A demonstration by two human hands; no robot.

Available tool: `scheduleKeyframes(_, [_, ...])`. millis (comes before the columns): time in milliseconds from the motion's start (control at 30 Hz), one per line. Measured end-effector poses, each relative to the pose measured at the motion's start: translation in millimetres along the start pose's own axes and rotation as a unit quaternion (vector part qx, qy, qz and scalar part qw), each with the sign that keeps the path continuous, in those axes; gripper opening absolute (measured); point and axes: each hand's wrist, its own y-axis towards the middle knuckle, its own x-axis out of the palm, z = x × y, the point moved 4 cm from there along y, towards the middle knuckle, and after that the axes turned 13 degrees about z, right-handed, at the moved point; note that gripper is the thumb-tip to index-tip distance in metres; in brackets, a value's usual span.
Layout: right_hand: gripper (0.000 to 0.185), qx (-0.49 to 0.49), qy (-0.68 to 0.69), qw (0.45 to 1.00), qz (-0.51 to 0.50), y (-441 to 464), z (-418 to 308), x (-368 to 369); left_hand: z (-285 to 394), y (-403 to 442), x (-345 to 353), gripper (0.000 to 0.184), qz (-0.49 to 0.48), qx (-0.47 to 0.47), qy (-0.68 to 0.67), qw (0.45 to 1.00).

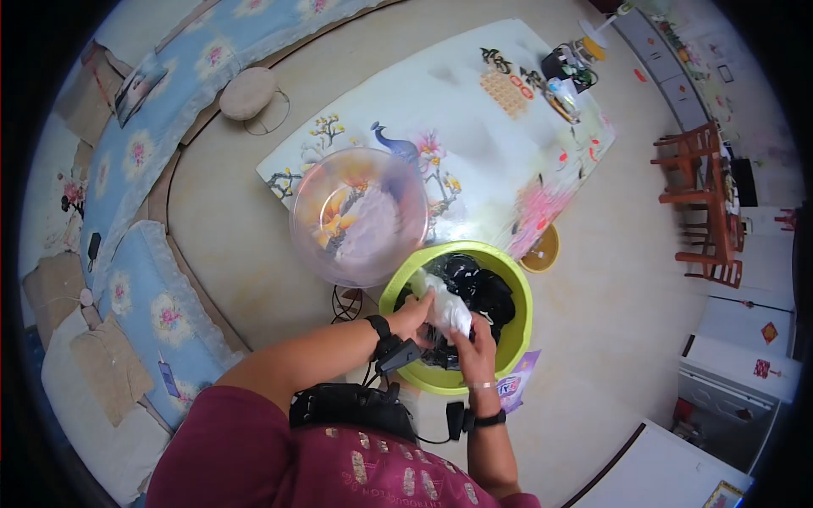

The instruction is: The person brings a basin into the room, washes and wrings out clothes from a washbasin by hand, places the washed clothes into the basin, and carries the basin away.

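Over a yellow-green basin, a white wet cloth is stretched between my two hands. My left hand has its fingers closed on the cloth's left end. The cloth's lower right end is gripped by my right hand. Dark wet clothes lie in the basin below and around the cloth. Up and left of the green basin, a clear plastic basin stands at the table corner with a pale cloth inside.
The table has a flowered white cover, with a dark basket at its far end. A yellow bowl sits beyond the green basin. A purple packet lies beside it. A round stool stands by the sofa.
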Motion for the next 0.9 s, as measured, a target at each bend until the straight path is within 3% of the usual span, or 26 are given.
scheduleKeyframes(67, [0.029, 0.001, 0.007, 1.0, 0.011, -28.6, -30.6, -16.8, -3.0, 15.3, 6.4, 0.053, -0.063, 0.012, -0.062, 0.996])
scheduleKeyframes(167, [0.028, 0.021, 0.067, 0.997, 0.028, -60.3, -58.1, -30.6, 4.5, -5.5, 12.6, 0.029, -0.184, 0.007, 0.022, 0.983])
scheduleKeyframes(200, [0.025, 0.04, 0.112, 0.992, 0.048, -67.4, -57.5, -35.2, -1.0, 1.9, 10.3, 0.029, -0.187, 0.004, 0.027, 0.982])
scheduleKeyframes(267, [0.021, 0.107, 0.22, 0.964, 0.1, -74.5, -51.6, -42.3, -8.1, 20.4, 10.2, 0.017, -0.197, 0.103, 0.101, 0.97])
scheduleKeyframes(367, [0.018, 0.181, 0.302, 0.92, 0.174, -62.7, -11.7, -50.6, -1.5, -24.3, 16.9, 0.028, -0.228, 0.07, -0.005, 0.971])
scheduleKeyframes(400, [0.026, 0.206, 0.326, 0.905, 0.181, -56.0, 3.1, -50.6, 1.1, -37.4, 20.0, 0.035, -0.253, 0.077, -0.007, 0.964])
scheduleKeyframes(500, [0.021, 0.261, 0.405, 0.855, 0.193, -40.4, 34.6, -37.7, 8.1, -74.2, 32.0, 0.034, -0.318, 0.072, -0.04, 0.944])
scheduleKeyframes(533, [0.033, 0.223, 0.403, 0.872, 0.168, -37.2, 59.0, -31.4, 6.4, -74.3, 36.6, 0.039, -0.355, 0.068, -0.011, 0.932])
scheduleKeyframes(567, [0.033, 0.222, 0.405, 0.87, 0.171, -35.9, 56.0, -27.7, 5.8, -76.4, 41.1, 0.039, -0.355, 0.067, -0.007, 0.932])
scheduleKeyframes(633, [0.045, 0.311, 0.582, 0.74, 0.132, -30.8, 42.4, -8.7, 2.3, -81.7, 51.2, 0.04, -0.349, 0.039, -0.009, 0.936])
scheduleKeyframes(667, [0.054, 0.282, 0.623, 0.719, 0.127, -26.8, 41.4, -6.1, 0.4, -80.7, 55.7, 0.041, -0.352, 0.033, 0.007, 0.935])
scheduleKeyframes(800, [0.052, 0.184, 0.676, 0.708, 0.088, -17.6, 14.5, -6.4, -2.9, -73.6, 61.7, 0.034, -0.359, 0.034, 0.027, 0.932])
scheduleKeyframes(900, [0.039, 0.246, 0.593, 0.747, 0.174, -16.4, 43.8, -12.6, 1.8, -69.0, 54.0, 0.04, -0.324, 0.064, 0.056, 0.942])
